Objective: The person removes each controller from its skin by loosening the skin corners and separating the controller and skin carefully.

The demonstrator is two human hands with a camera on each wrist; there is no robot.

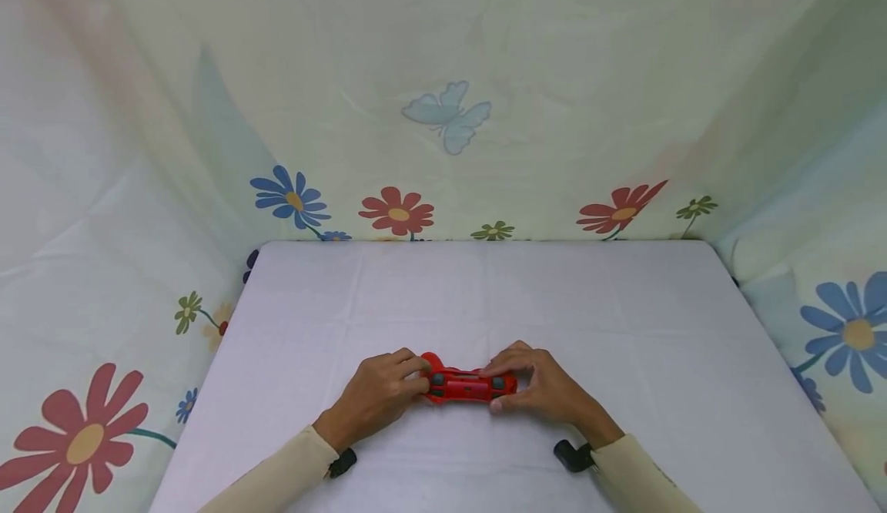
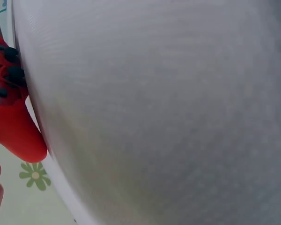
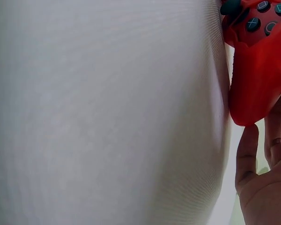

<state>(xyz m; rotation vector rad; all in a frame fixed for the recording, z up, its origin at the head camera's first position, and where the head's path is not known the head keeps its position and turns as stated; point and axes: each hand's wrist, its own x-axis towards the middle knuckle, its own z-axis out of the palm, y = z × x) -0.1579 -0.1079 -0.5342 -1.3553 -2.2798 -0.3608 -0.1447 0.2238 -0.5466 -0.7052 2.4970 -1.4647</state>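
Observation:
A red game controller (image 1: 466, 387) stands on the white-covered table, its shoulder-button edge turned up and its dark buttons at both ends. My left hand (image 1: 381, 391) grips its left end between thumb and fingers. At the right end my right hand (image 1: 547, 387) holds it, the thumb on the near side and the fingers over the far side. The left wrist view catches the controller (image 2: 14, 126) at its left edge, with the thumbsticks facing the cloth. In the right wrist view the controller's grip (image 3: 255, 84) shows beside the face buttons, with fingertips against it.
The white tablecloth (image 1: 485, 305) spreads around both hands. A curtain (image 1: 554, 97) printed with flowers and a butterfly hangs behind the table and along both sides. Black wrist-worn devices (image 1: 574, 456) sit under the cuffs of the beige sleeves (image 1: 280, 471).

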